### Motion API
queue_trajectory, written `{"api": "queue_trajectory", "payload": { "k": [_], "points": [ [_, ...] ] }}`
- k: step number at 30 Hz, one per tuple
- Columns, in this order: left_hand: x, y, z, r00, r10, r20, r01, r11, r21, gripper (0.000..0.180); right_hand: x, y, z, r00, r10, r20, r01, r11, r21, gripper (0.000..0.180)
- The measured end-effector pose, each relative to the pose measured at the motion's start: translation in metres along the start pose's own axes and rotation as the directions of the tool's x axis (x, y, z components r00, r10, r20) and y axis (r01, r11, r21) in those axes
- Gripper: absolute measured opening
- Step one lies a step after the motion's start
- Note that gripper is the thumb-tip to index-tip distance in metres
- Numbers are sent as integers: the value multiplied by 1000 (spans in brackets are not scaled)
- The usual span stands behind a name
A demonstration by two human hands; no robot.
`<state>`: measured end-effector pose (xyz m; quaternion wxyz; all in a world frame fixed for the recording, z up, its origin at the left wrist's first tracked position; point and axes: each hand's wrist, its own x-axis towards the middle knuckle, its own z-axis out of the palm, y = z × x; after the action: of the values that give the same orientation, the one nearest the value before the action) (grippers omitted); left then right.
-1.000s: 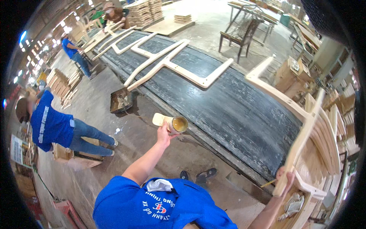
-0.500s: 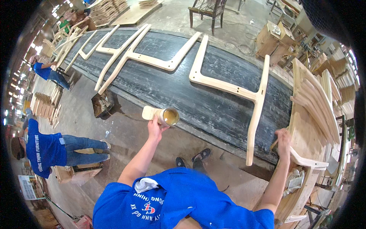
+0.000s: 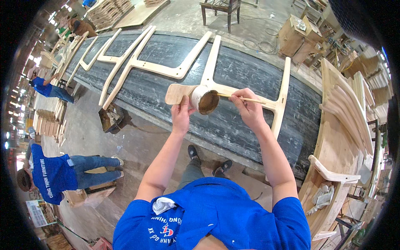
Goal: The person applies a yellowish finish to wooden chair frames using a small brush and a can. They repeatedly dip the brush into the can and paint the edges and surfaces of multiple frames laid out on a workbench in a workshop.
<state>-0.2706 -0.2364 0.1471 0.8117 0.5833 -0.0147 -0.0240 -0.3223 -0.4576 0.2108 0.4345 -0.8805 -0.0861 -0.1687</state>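
Two hands are busy in front of you; your left hand [image 3: 180,116] has its grip closed round the side of a cup [image 3: 198,95], with the thumb by a flat pale board [image 3: 178,94] that sticks out to the left; you can't tell from here if the board is joined to the cup. The cup is tipped so its mouth faces you, with brown stuff [image 3: 209,103] inside; it seems to be up over the long black desk [image 3: 302,141], in front of a pale wood frame [image 3: 283,93].

Your right hand [image 3: 250,109] has its grip pinched nearly shut on a thin stick [image 3: 226,96]; the far end is at the cup's mouth; you can't tell if it touches the brown stuff.

This looks like the dipping step, with the stick at the cup; the next move calls for a still left hand, a light pinch and a slow lift, so no drips land on the frame; a second frame [image 3: 160,68] lies to the left on the desk; curved wood bars [image 3: 350,116] lie in a pile to your right.
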Motion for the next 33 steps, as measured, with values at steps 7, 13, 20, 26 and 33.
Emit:
{"api": "queue_trajectory", "payload": {
  "k": [7,13,20,26,33],
  "points": [
    [46,13,-19,991,94,91,-97,995,38,32,27,23,47,946,316,-67,-248,843,478,12],
    [87,-8,-29,997,-74,22,74,997,-27,31,56,58,94,724,681,110,-350,224,910,22],
    [133,-46,-34,939,-344,-18,325,902,-285,30,73,90,95,801,593,86,-269,228,936,7],
    [153,-76,-28,909,-415,30,403,861,-310,31,76,116,118,668,741,64,-288,178,941,7],
    [168,-108,-32,878,-478,11,455,828,-327,33,90,134,120,559,829,7,-335,218,917,17]
  ]
}}
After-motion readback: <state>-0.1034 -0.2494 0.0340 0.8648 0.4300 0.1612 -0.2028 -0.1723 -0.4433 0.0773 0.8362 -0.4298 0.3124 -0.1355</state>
